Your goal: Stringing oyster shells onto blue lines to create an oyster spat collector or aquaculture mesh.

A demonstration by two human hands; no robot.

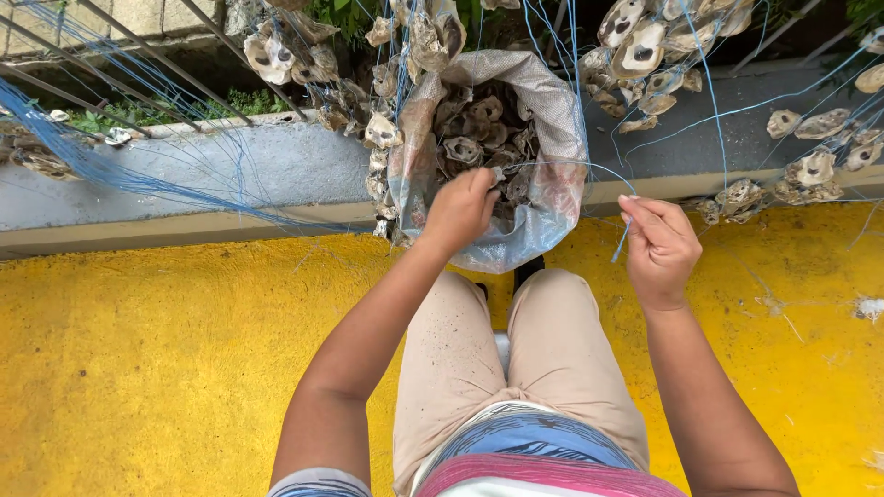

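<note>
From the head camera we look down at our own knees and a yellow floor [138, 368]. Our left hand [460, 210] reaches into the mouth of an open sack [552, 120] that leans against a grey ledge [276, 166] right in front of us, close enough that we need not stretch. Its fingers are curled down among the shells [474, 138] at the near rim; they seem to be closing on one, but the hand hides whether a shell is actually gripped, so we cannot tell.

Our right hand [658, 248] is held up just beside the sack, thumb and fingers pinched on a thin blue line [619, 247]. A short end hangs below the pinch, and the line arcs up and left over the sack's rim. Holding it taut and high likely keeps the end free and ready.

The sack is a pale woven bag, rolled back at the top, and nearly full of rough grey-brown shells, many with a hole. More shells already hang on strings [635, 46] from the rails above, with loose blue line [110, 175] draped at the left.
</note>
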